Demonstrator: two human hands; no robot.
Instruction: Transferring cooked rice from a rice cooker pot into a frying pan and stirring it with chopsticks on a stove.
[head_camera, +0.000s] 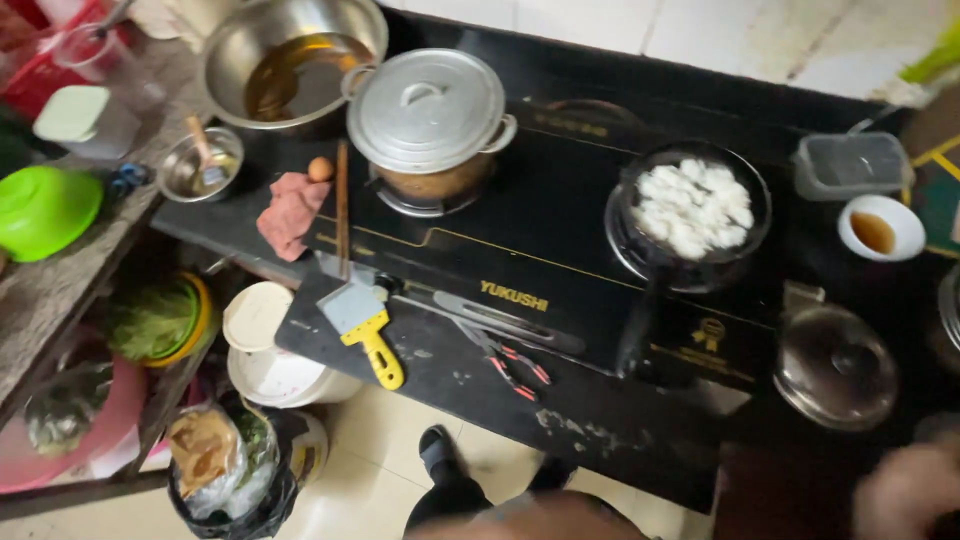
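Note:
My right hand (910, 490) is a blur at the bottom right corner, just below a round metal lid (835, 365) lying on the black stove top; whether it holds anything cannot be told. My left hand is out of view. On the right burner a black frying pan (692, 215) holds several white dumplings, its handle pointing toward me. A covered metal pot (430, 115) stands on the left burner. A yellow-handled scraper (368, 325), tongs and red-handled scissors (515, 365) lie along the stove's front edge.
A large metal bowl of oil (290, 60), a small bowl with a spoon, an egg (320, 168), a pink cloth and chopsticks sit at the left. A small sauce bowl (880, 228) and plastic container are at the right. White buckets (275, 350) and bags stand on the floor.

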